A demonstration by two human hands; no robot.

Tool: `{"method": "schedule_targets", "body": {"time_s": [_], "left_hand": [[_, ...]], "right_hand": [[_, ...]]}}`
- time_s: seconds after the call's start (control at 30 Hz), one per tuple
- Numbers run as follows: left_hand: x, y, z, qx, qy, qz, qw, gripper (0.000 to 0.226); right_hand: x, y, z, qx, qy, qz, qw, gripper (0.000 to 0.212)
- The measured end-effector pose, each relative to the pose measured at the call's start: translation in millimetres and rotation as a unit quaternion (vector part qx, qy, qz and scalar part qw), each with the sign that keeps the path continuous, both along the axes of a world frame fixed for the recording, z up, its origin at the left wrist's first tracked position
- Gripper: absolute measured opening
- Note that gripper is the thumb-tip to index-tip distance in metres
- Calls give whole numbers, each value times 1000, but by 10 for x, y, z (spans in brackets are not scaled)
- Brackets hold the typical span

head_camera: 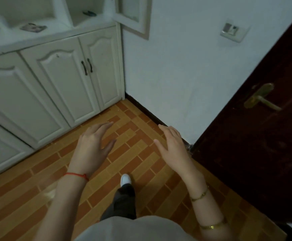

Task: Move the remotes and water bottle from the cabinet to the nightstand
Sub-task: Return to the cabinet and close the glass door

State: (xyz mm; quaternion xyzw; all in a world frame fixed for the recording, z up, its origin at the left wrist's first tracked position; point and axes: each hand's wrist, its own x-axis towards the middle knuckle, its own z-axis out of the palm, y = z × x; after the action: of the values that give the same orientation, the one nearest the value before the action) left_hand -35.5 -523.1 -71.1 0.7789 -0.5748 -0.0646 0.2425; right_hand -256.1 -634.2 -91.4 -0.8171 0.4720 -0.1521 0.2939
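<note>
A white cabinet [58, 80] fills the upper left, with closed lower doors and open shelves above. On its counter lies a flat dark-patterned object [33, 27], blurred. In the right shelf niche sits a small dark object [89, 13], possibly a remote; I cannot tell. No water bottle or nightstand shows. My left hand [93, 145] and my right hand [172, 145] hover side by side over the floor, palms down, fingers spread, holding nothing, well short of the cabinet.
A dark red door [263, 136] with a brass handle [260, 99] stands on the right. A white wall [176, 66] carries a switch plate [233, 31]. An open cabinet door [134, 18] juts out at top centre. Brick-patterned floor [37, 188] lies below, with my white shoe [125, 179].
</note>
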Motion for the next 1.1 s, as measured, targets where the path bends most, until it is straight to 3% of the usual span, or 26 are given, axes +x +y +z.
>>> {"method": "schedule_targets", "body": {"time_s": [0.47,1.1], "left_hand": [[1596,-2167,300,-39,-14,15,999,48],[2873,-4846,311,-58,-2,24,998,49]], "right_hand": [[1662,-2195,353,-41,-37,17,998,54],[3034,-4864,268,-39,-60,38,997,53]]}}
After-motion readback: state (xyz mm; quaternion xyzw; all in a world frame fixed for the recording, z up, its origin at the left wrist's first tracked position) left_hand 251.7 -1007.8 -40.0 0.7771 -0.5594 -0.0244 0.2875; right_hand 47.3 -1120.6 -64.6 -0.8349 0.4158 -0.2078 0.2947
